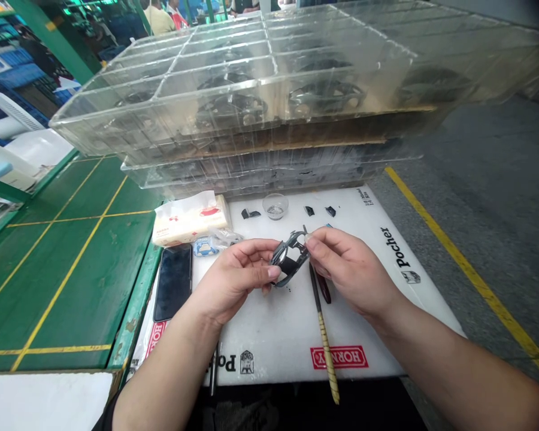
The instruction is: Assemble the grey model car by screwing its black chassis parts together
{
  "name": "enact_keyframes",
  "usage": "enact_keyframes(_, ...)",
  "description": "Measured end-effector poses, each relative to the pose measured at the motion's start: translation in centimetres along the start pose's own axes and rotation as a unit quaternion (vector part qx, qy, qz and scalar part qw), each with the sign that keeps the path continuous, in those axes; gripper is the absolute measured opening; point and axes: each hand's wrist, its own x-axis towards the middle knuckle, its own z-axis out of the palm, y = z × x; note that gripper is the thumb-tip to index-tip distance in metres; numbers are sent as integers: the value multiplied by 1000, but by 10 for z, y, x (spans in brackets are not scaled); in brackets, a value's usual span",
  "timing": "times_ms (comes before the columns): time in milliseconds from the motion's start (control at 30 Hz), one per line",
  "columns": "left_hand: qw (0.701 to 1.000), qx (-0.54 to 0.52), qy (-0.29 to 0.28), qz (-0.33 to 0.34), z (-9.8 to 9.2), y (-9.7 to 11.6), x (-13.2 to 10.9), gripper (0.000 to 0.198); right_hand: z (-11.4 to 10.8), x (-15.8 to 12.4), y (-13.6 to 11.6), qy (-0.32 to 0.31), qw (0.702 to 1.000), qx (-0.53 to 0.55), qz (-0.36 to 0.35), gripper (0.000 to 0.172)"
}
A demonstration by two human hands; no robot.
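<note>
My left hand (238, 272) is closed on a small dark grey plastic part (290, 258), pinching it between thumb and fingers above the white mat (278, 335). My right hand (348, 266) pinches the same part at its upper right end. It also carries a thin paintbrush (324, 335), whose bamboo handle runs down toward me.
Stacked clear compartment trays (269, 102) with dark parts stand behind the mat. On the mat lie a small clear cup (275, 206), tiny black pieces (250, 213), a tissue pack (191, 220) and a black phone (173, 281). Green floor (63, 257) lies left, grey floor with a yellow line (467, 269) right.
</note>
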Motion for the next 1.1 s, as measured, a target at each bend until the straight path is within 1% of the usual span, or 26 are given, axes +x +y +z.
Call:
enact_keyframes(167,999,-9,2,39,-1,-1,1,53,-1,1,2,5,1000,-9,-10,56)
enact_keyframes(267,999,-3,-1,41,2,1,0,57,0,0,1,4,1000,-8,-5,57)
enact_keyframes(400,999,18,16,22,4,3,0,58,2,-2,-4,-7,1000,-10,4,54)
enact_keyframes(500,1000,19,7,-2,2,3,0,55,4,-2,-6,-15,1000,-16,2,52)
enact_keyframes(667,1000,-9,3,-30,2,5,0,52,4,0,-3,-15,1000,-7,-3,56)
enact_keyframes(900,1000,-11,-2,-17,3,5,0,50,3,-2,-3,-19,1000,-6,3,58)
enact_keyframes(1033,999,-9,-6,-32,2,5,0,46,3,-1,-1,-15,1000,-8,1,58)
enact_keyframes(1100,999,-9,-21,-36,2,5,-2,48,3,0,-1,-14,1000,-12,6,56)
